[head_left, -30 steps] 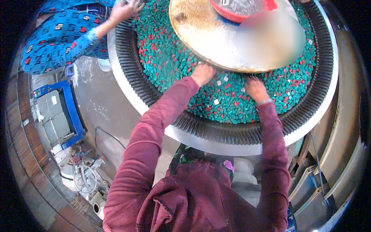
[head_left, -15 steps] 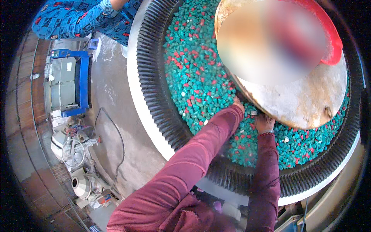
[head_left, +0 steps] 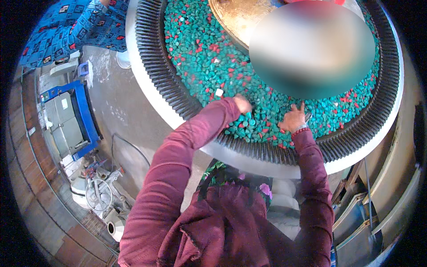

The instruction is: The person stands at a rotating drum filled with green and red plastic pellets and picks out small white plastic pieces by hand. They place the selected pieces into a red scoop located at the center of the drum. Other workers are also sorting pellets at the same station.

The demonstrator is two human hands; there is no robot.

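Observation:
A large round tub with a ribbed black lining [head_left: 155, 73] is filled with small green stones [head_left: 195, 49], mixed with red ones and a few white ones. My left hand [head_left: 242, 104] rests on the stones near the front wall; its fingers are mostly hidden, so their closure does not show. Close to it lies a white cube-like piece [head_left: 219, 92]. To the right, my right hand [head_left: 293, 120] touches the stones with fingers apart, holding nothing visible. A red bead bracelet [head_left: 301, 131] circles that wrist.
A round, stained lid-like disc [head_left: 242, 20] covers the tub's far middle, partly under a blurred patch. A person in a blue patterned garment [head_left: 75, 31] stands at the far left. A blue-framed grey machine [head_left: 66, 120] and a white bucket [head_left: 123, 59] stand left of the tub.
Both hands have drawn back from the disc's edge toward the tub's near side, the left one also leftward. The right fingers now show spread. The whole view has shifted.

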